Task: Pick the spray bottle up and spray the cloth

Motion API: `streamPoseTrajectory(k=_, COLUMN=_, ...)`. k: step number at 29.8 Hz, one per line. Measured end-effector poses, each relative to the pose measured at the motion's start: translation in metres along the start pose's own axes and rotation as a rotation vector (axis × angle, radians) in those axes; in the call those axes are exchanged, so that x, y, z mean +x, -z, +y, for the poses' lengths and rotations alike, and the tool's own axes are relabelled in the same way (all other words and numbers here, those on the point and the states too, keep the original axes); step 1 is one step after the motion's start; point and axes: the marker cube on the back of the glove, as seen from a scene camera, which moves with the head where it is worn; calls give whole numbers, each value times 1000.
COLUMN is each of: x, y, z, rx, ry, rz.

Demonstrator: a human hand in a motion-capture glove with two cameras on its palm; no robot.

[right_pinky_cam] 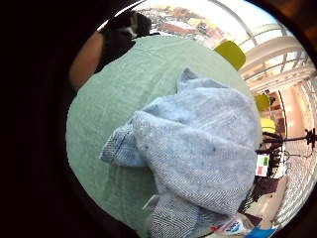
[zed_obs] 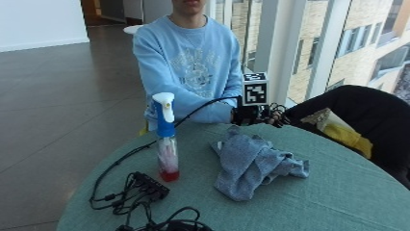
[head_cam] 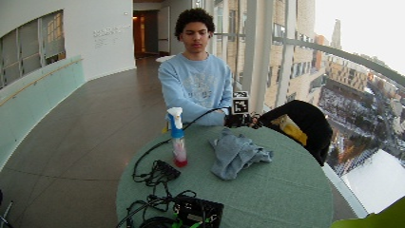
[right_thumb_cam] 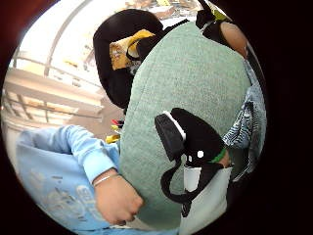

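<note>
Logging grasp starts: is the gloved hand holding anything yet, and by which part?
Nothing. The gloved hand rests at the table's far edge, apart from the bottle and the cloth.

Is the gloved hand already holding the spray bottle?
No, the spray bottle stands untouched on the table, while the gloved hand is near the far edge.

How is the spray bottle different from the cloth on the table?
The spray bottle stands upright, while the cloth lies crumpled in a heap. The spray bottle is tall and narrow; the cloth is low and spread wide. The spray bottle is clear with a blue and white head and red at its base; the cloth is grey-blue all over. Both rest on the green table, apart from each other, and no hand is touching either one.
</note>
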Motion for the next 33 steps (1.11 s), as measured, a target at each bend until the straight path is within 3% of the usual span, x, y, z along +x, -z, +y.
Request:
streamPoseTrajectory(k=13, x=4, y=14, z=30, rx=-7, ry=-35, rz=41)
streamPoseTrajectory(k=33, x=16, y=63, z=192, rx=50, ry=-199, rz=67)
